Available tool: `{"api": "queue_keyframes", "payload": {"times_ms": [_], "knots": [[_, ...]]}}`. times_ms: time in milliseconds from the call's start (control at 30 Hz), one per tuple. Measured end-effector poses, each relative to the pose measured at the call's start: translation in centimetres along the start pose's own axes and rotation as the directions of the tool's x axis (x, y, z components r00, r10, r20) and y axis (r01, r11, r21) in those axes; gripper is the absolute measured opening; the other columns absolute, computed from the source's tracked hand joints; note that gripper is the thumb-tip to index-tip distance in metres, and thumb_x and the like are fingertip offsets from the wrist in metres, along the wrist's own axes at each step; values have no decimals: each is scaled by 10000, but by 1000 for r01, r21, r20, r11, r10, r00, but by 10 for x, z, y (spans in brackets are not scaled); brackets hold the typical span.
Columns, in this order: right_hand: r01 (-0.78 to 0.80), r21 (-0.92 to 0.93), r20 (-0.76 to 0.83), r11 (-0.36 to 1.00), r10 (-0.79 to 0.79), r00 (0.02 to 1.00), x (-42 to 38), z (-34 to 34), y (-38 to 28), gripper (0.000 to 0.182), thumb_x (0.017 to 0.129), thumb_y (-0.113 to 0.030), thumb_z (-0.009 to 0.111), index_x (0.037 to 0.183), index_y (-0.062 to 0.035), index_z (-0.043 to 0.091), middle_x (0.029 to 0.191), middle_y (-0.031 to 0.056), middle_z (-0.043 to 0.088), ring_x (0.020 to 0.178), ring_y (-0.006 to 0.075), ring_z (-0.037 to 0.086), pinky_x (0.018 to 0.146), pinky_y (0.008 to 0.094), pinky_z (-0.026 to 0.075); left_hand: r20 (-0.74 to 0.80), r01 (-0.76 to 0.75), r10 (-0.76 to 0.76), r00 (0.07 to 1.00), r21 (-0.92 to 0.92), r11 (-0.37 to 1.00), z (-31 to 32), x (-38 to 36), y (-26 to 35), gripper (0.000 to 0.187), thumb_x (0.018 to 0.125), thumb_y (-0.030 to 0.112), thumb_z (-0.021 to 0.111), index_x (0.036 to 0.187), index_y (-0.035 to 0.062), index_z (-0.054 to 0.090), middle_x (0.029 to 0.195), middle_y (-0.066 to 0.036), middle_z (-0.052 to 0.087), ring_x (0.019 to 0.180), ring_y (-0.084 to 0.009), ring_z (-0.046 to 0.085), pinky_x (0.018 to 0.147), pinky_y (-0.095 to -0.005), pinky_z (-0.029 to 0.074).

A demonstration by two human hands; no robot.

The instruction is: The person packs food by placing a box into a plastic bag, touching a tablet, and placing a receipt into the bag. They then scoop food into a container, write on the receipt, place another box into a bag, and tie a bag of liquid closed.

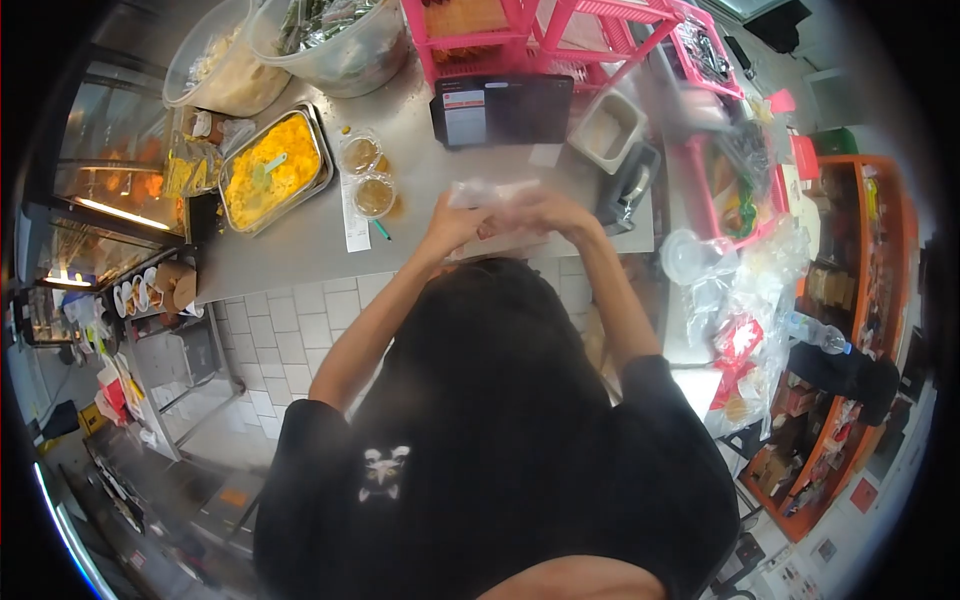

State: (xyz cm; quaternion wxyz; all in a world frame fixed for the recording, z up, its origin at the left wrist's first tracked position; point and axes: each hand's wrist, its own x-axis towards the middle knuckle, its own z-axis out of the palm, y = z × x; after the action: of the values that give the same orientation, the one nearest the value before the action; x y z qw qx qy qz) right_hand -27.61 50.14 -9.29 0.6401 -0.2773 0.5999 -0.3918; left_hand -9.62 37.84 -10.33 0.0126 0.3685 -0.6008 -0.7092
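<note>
Both hands meet over the near edge of a metal table, around a whitish, see-through plastic bag [490,193]. My left hand [455,224] has its fingers curled in on the bag's left side. My right hand [556,213] grips the right side, its fingertips blurred. Whatever is inside the bag is too blurred to make out. Left of my hands stand two lidded clear cups, an upper cup [360,153] and a lower cup [375,196] with brownish contents. A paper slip [356,228] lies beside them, near a green pen-like stick [381,230].
A metal tray [323,150] of yellow food stands at left, below large plastic tubs [350,68]. A dark tablet [505,112] stands behind my hands, before pink racks [470,42]. At right are an off-white container [612,130], a grey device [632,188] and plastic bags [740,290].
</note>
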Motion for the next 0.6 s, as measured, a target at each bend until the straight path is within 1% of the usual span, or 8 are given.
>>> {"api": "queue_keyframes", "payload": {"times_ms": [67, 133, 167, 200, 267, 400, 500, 600], "knots": [[-50, -219, -28, 974, 45, 999, -1, 4, -10, 154, 886, -219, 693, 956, -82, 692, 847, 8, 680, 685, 69, 610, 512, 197, 370, 10, 40, -40, 999, -1, 999, -2, -2, -2, 247, 919, 220, 674, 900, -25, 701, 728, -76, 687, 673, -118, 625, 601, -257, 485], [-3, -174, -22, 985, -1, 1000, -6, 8, -11, 164, 884, -224, 698, 960, -78, 696, 831, 3, 667, 683, 58, 574, 510, 196, 351, 13, 80, -80, 997, -8, 997, -2, 0, -13, 278, 931, 246, 672, 915, -29, 707, 747, -64, 690, 679, -115, 621, 603, -251, 485], [48, -132, -20, 990, -51, 999, -8, 11, -10, 174, 883, -229, 702, 964, -75, 699, 816, -2, 655, 681, 47, 538, 509, 194, 333, 0, 39, -39, 999, -33, 999, -2, 6, -26, 267, 932, 238, 670, 907, -25, 709, 748, -66, 688, 676, -116, 617, 600, -249, 484], [41, -131, -13, 991, -43, 999, -10, 11, -7, 174, 883, -229, 702, 964, -75, 699, 816, -2, 655, 681, 47, 538, 509, 194, 333, -15, -2, 1, 1000, -59, 998, -2, 11, -40, 256, 933, 229, 667, 898, -21, 712, 749, -67, 685, 673, -117, 613, 598, -248, 483], [58, 85, 21, 995, -60, 998, -14, 9, -4, 171, 884, -229, 704, 939, -68, 709, 809, -12, 640, 700, 41, 518, 513, 188, 317, -44, -27, 23, 999, -89, 996, 2, 15, -49, 254, 933, 226, 667, 888, -20, 711, 750, -67, 683, 665, -117, 612, 589, -247, 481], [63, 43, -42, 997, -61, 997, -17, 18, -9, 163, 883, -226, 704, 922, -68, 713, 806, -17, 638, 697, 41, 526, 512, 183, 312, -88, -132, 121, 989, -120, 984, 9, 10, -42, 250, 935, 221, 664, 876, -18, 709, 747, -63, 680, 641, -114, 610, 563, -242, 474], [70, -6, -94, 998, -70, 993, -17, 21, -7, 158, 880, -218, 705, 922, -66, 712, 800, -24, 637, 703, 38, 531, 513, 181, 314, -171, -81, 69, 983, -67, 994, 14, 5, -33, 238, 934, 213, 662, 879, -13, 711, 746, -58, 681, 621, -109, 604, 551, -239, 471], [103, 8, -102, 995, -101, 990, -12, 21, -2, 166, 877, -229, 710, 909, -66, 713, 774, -30, 638, 689, 35, 537, 503, 186, 311, -162, -68, 52, 985, -90, 994, 14, 6, -34, 243, 933, 225, 661, 884, -7, 714, 746, -54, 682, 636, -101, 607, 559, -238, 474]]}}
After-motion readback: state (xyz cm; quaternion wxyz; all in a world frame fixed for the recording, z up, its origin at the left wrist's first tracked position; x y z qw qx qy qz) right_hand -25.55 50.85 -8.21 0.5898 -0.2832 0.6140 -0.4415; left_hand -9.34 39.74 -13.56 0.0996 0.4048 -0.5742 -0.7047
